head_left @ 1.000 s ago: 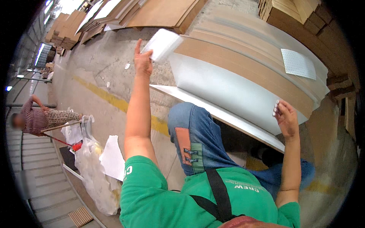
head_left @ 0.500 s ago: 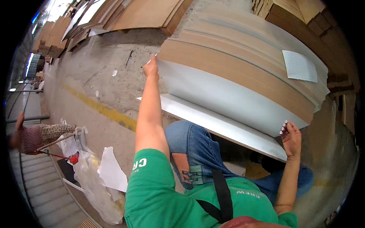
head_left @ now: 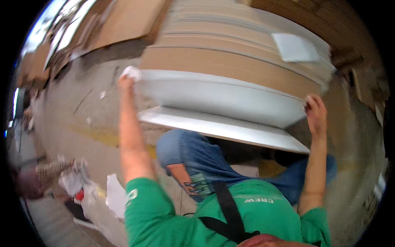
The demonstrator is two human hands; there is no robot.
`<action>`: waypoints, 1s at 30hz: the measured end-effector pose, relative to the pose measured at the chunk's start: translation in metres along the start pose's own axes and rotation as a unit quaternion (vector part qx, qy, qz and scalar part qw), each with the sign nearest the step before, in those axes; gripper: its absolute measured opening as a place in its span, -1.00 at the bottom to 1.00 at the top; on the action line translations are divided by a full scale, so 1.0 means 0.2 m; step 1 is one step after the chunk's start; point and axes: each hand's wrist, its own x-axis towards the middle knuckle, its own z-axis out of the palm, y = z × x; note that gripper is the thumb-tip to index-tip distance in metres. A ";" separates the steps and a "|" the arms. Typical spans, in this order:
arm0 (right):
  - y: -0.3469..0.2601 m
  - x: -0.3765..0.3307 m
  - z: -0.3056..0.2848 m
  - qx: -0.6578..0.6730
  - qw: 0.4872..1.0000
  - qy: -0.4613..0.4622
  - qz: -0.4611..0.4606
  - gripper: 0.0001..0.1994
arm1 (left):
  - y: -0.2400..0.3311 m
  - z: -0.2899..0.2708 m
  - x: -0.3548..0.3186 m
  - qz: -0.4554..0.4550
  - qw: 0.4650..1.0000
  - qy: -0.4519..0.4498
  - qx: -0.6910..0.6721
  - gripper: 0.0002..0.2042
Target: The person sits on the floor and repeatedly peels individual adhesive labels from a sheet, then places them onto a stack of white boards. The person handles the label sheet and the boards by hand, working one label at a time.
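Observation:
A tall stack of brown cardboard sheets (head_left: 230,61) stands before me, its white front face (head_left: 222,96) leaning up from a white flat panel (head_left: 222,127). My left hand (head_left: 126,82) is closed at the upper left corner of that face, blurred, with a crumpled white piece (head_left: 132,73) like cloth or paper at its fingers. At the right end of the face, my right hand (head_left: 316,108) has its fingers curled in beside the corner. What sits between those fingers is too blurred to make out.
A white paper sheet (head_left: 294,47) lies on the stack's edge. More cardboard (head_left: 123,26) is piled at the far left. Clear plastic and white scraps (head_left: 115,195) lie at the lower left, near another person (head_left: 35,179). My bent knee (head_left: 173,150) is close to the panel.
The view has turned and blurred. My left hand has shifted outward, and a white crumpled piece now shows at it. My right hand has come closer to the face's right corner.

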 end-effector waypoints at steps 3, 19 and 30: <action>0.01 0.12 -0.12 -0.223 0.974 0.039 -0.025 -0.89 | -0.15 -0.22 0.12 -0.009 0.988 -0.087 0.127 -0.58; 0.49 0.13 -0.19 -0.511 0.834 0.191 -0.082 -0.84 | -0.09 0.05 -0.05 -0.048 0.998 0.039 -0.015 -0.46; 0.13 0.13 -0.29 -0.034 0.997 0.070 0.018 -0.73 | -0.17 -0.19 0.17 -0.008 0.990 -0.075 0.121 -0.55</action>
